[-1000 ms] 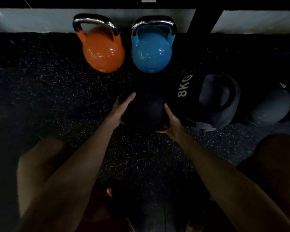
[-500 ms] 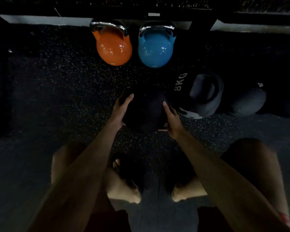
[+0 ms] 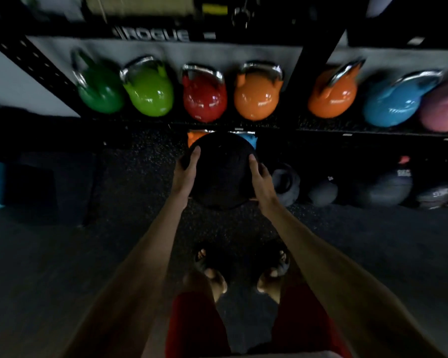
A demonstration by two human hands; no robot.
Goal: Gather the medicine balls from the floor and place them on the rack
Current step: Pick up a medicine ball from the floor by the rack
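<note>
I am lifting the black medicine ball (image 3: pixel 221 171) off the floor where it was lying a second ago, my left hand (image 3: pixel 185 177) and right hand (image 3: pixel 261 182) wrapping its sides. The rack (image 3: pixel 313 47) is standing just beyond my hands, so I judge placing comes next.

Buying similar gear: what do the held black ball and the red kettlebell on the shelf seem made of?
The black ball: matte, no glare, probably rubber or synthetic; dim light leaves it open. The red kettlebell: glossy, likely painted metal, bright highlights; its handle looks polished steel.
</note>
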